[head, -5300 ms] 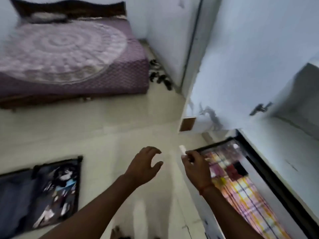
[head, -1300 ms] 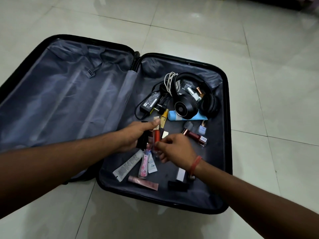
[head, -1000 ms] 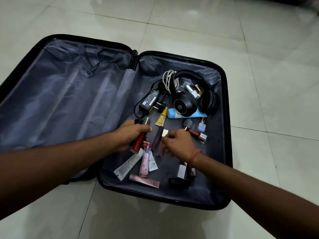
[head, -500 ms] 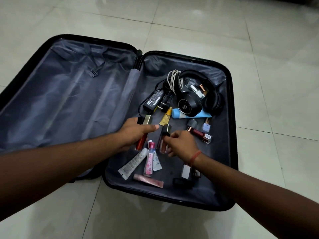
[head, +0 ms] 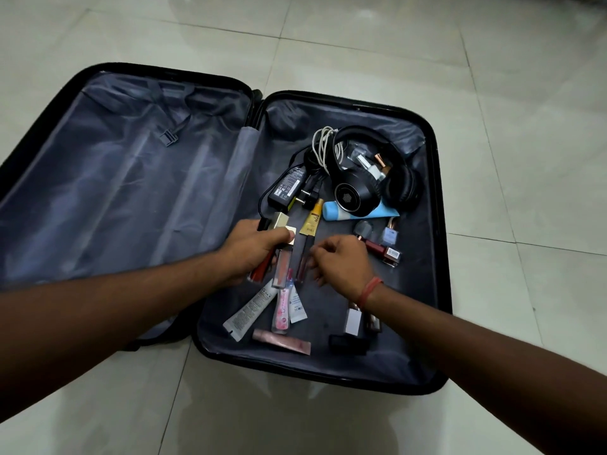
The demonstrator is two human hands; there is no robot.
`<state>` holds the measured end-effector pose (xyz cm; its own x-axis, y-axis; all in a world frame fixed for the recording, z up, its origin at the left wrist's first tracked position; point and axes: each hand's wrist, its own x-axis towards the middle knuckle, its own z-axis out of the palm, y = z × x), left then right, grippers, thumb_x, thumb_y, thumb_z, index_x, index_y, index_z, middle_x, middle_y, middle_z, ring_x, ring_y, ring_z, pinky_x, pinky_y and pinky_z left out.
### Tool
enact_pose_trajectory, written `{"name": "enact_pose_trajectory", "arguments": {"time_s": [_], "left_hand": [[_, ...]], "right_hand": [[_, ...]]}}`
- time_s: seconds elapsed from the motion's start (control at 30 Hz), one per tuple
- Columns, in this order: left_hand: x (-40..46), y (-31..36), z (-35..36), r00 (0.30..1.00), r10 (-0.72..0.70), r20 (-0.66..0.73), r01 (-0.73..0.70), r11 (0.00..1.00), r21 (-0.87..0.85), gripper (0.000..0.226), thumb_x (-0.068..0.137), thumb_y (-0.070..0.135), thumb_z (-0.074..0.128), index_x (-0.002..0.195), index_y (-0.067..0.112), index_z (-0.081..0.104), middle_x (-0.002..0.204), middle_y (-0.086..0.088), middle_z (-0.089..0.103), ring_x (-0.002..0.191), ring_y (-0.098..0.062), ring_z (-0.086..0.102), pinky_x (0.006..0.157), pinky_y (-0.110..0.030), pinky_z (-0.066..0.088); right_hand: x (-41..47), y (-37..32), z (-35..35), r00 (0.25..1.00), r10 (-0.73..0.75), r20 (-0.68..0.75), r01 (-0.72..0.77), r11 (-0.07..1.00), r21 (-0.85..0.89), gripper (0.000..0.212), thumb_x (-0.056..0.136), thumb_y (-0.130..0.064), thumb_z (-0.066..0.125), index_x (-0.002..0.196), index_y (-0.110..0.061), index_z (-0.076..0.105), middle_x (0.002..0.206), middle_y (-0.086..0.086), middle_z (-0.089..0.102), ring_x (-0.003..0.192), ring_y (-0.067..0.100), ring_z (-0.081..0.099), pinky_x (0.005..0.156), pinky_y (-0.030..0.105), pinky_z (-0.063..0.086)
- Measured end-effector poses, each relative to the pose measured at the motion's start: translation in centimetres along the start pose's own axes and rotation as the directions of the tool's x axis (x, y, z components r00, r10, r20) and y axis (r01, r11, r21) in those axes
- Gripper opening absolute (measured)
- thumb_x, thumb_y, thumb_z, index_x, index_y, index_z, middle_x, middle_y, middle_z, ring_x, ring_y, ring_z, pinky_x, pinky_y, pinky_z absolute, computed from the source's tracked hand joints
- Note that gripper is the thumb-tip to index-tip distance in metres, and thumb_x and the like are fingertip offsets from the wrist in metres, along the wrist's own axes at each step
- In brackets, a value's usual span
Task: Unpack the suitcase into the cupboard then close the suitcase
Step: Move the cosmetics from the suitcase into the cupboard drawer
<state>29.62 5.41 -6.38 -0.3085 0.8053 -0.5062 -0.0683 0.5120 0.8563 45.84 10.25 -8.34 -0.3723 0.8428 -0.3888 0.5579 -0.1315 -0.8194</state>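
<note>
Grey-lined suitcase (head: 437,224) lies open on the floor, its left half bare, right half holding headphones (head: 361,188), charger (head: 287,188) and cosmetics; left hand (head: 254,251) grips lip-gloss tubes (head: 282,261), right hand (head: 341,264) loosely curled, holding nothing: unpacking seems unfinished.

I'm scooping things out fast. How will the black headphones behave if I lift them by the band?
The headphones look rigid, so probably no flopping, though the earcups may swivel. A white cable lies coiled against the band and small items sit inside the loop, so these may drag along or spill.
</note>
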Motion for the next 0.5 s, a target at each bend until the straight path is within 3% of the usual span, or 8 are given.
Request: {"name": "enact_pose_trajectory", "arguments": {"time_s": [0.1, 0.2, 0.27, 0.4, 0.5], "left_hand": [[0.3, -0.4, -0.2, 1.0, -0.014, -0.023, 0.014, 1.0, -0.025, 0.025, 0.084, 0.017, 0.067, 0.064, 0.01, 0.053, 0.054, -0.008, 0.052, 0.043, -0.017, 0.047, 0.039, -0.02, 0.036], [0.4, -0.5, 0.0, 0.999, -0.001, -0.032, 0.001, 1.0, 0.0, 0.027, 0.087, 0.017, 0.066, 0.064, 0.008, 0.053, 0.045, 0.0, 0.048, 0.035, -0.011, 0.045, 0.032, -0.017, 0.033], [0.7, -0.7, 0.0, 0.999, 0.0, -0.035, 0.0, 1.0, 0.002, 0.026, 0.086, 0.02, 0.068, 0.067, 0.009, 0.056, 0.049, 0.0, 0.051, 0.039, -0.011, 0.049, 0.035, -0.019, 0.038], [1.4, -0.8, 0.4, 0.996, 0.033, -0.083, -0.035, 0.999, -0.021, 0.028, 0.085, 0.018, 0.069, 0.062, 0.013, 0.054, 0.051, 0.001, 0.05, 0.044, -0.01, 0.049, 0.044, -0.021, 0.041], [1.3, -0.1, 0.3, 0.993, 0.089, -0.079, -0.087, 0.996, 0.033, 0.031, 0.088, 0.018, 0.067, 0.061, 0.012, 0.053, 0.048, 0.005, 0.05, 0.044, -0.008, 0.048, 0.045, -0.018, 0.039]], "right_hand": [[2.0, 1.3, -0.2, 0.999, 0.0, -0.039, -0.012, 0.957, -0.29, 0.047, 0.077, -0.045, 0.054, 0.056, -0.004, 0.063, 0.052, 0.01, 0.064, 0.05, 0.025, 0.065, 0.059, 0.043, 0.058], [2.8, 1.8, 0.8, 0.999, 0.038, -0.036, -0.049, 0.913, -0.405, 0.055, 0.075, -0.059, 0.056, 0.056, -0.008, 0.064, 0.052, 0.006, 0.064, 0.053, 0.024, 0.065, 0.062, 0.037, 0.058], [3.0, 1.8, 1.6, 0.999, 0.036, -0.021, -0.041, 0.911, -0.411, 0.053, 0.074, -0.058, 0.06, 0.057, -0.009, 0.064, 0.053, 0.006, 0.064, 0.056, 0.025, 0.066, 0.063, 0.037, 0.058], [2.9, 1.0, 2.0, 0.999, 0.018, -0.03, -0.028, 0.914, -0.404, 0.038, 0.074, -0.038, 0.061, 0.059, -0.004, 0.065, 0.055, 0.009, 0.064, 0.063, 0.027, 0.066, 0.066, 0.035, 0.056], [2.5, 0.6, 1.6, 0.997, 0.026, -0.076, -0.053, 0.926, -0.374, 0.038, 0.073, -0.035, 0.064, 0.047, -0.008, 0.06, 0.045, 0.003, 0.057, 0.052, 0.018, 0.059, 0.053, 0.027, 0.047]]}}
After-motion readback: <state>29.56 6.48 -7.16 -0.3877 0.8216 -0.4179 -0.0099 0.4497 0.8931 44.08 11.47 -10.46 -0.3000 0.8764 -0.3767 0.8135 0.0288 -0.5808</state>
